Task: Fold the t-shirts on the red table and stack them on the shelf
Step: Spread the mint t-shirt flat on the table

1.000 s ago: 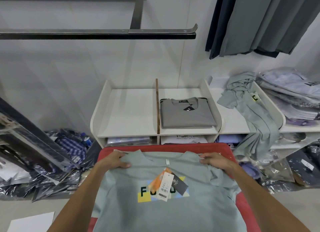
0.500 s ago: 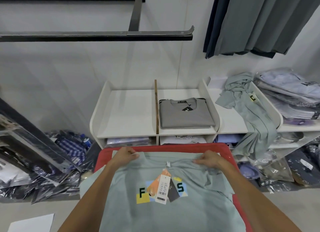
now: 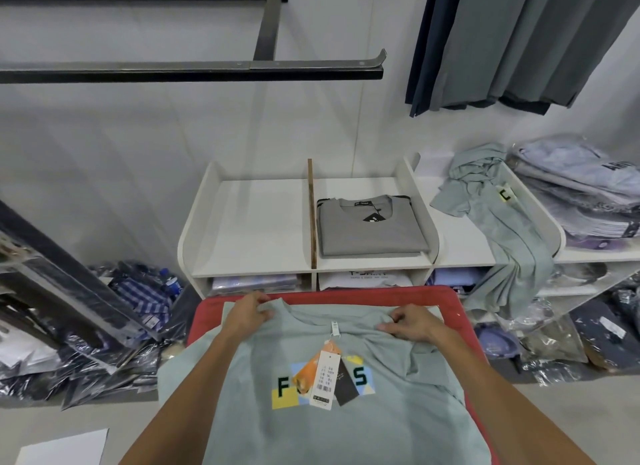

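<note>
A pale green t-shirt (image 3: pixel 346 426) with a coloured chest print and hanging price tags (image 3: pixel 323 378) lies face up on the red table (image 3: pixel 457 312). My left hand (image 3: pixel 247 314) pinches its left shoulder near the collar. My right hand (image 3: pixel 410 322) grips the right shoulder, where the cloth is bunched. Behind the table stands a white shelf (image 3: pixel 256 229); a folded grey t-shirt (image 3: pixel 367 230) lies in its right compartment, and the left compartment holds nothing. Another pale green shirt (image 3: pixel 502 229) hangs unfolded over the shelf to the right.
A wooden divider (image 3: pixel 312 215) splits the shelf top. Bagged folded garments (image 3: pixel 581 190) are stacked at far right. Plastic-wrapped clothes (image 3: pixel 114 319) litter the floor on both sides. A black rail (image 3: pixel 194 71) juts overhead, and dark garments (image 3: pixel 519 41) hang at upper right.
Both hands have shifted along the shirt's shoulders and tugged the cloth toward me; the print now shows more letters, and the tags have slid a little lower.
</note>
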